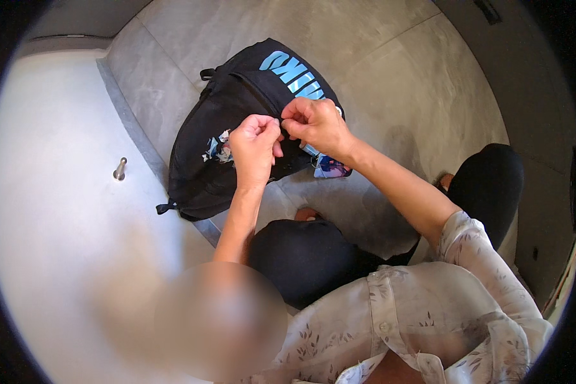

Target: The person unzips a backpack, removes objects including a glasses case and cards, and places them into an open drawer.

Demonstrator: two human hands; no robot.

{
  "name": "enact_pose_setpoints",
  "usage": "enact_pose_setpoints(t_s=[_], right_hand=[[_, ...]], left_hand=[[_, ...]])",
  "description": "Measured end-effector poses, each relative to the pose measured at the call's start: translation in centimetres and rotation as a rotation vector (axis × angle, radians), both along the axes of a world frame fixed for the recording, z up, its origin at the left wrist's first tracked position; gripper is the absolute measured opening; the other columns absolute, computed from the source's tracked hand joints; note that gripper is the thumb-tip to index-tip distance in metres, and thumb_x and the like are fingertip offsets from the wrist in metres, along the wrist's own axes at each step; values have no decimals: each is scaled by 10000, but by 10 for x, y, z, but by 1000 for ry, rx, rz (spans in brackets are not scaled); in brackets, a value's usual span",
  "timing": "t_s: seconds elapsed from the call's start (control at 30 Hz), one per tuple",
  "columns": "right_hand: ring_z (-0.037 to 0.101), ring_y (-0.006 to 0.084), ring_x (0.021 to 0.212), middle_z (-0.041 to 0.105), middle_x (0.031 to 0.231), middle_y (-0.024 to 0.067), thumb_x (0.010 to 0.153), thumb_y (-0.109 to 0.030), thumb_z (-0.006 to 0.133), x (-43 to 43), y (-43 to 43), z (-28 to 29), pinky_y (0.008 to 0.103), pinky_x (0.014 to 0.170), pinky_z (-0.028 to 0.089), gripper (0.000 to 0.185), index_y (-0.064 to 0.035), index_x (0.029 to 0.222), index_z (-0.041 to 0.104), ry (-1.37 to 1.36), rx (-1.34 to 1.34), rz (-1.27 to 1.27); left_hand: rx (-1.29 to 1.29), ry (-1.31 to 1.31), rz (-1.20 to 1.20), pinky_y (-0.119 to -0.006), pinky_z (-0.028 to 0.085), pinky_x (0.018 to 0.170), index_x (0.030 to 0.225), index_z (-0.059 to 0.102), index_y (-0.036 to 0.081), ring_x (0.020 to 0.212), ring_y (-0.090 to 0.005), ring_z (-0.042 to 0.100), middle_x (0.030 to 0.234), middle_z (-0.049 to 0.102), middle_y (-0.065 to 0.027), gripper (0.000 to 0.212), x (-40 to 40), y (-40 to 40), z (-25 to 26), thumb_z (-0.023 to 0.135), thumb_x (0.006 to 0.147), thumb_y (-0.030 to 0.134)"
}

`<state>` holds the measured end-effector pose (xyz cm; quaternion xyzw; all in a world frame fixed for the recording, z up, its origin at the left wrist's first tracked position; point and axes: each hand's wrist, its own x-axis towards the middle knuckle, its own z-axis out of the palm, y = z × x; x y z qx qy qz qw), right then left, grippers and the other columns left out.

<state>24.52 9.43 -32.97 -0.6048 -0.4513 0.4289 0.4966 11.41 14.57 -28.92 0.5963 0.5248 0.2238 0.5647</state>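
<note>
A black backpack (211, 115) with large light-blue lettering lies on the floor before me. My left hand (258, 146) is over its middle, thumb and fingertips pinched together. My right hand (317, 122) meets it from the right, its thumb and index finger also pinched, the fingertips of both hands almost touching. What is between the fingertips is too small to tell. Small torn colourful scraps (218, 147) lie on the backpack just left of my left hand. A colourful printed piece (332, 166) shows below my right hand, at the backpack's lower edge.
Grey tiled floor (413, 62) surrounds the backpack. A white surface (53, 144) with a small metal peg or knob (120, 169) stands at the left. Dark panels (518, 72) line the right side. My bent knees in black trousers (302, 254) are close below my arms.
</note>
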Motion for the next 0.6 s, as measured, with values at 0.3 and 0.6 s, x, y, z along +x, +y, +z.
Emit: enact_pose_setpoints(t_s=[0.3,0.6], right_hand=[[599,255,573,590,624,157,652,-120,633,2,3,6,328,542,464,152,3,722,577,-110,61,114],[503,45,533,554,600,10,711,8,582,1,3,10,199,480,404,42,14,748,563,269,-128,216]], left_hand=[[-52,154,-155,-189,377,357,808,583,-35,442,-84,519,625,578,-56,89,-9,1,6,539,800,42],[-423,-170,26,-200,233,318,719,570,-18,357,-70,381,558,527,-71,53,-20,6,-7,538,702,20]])
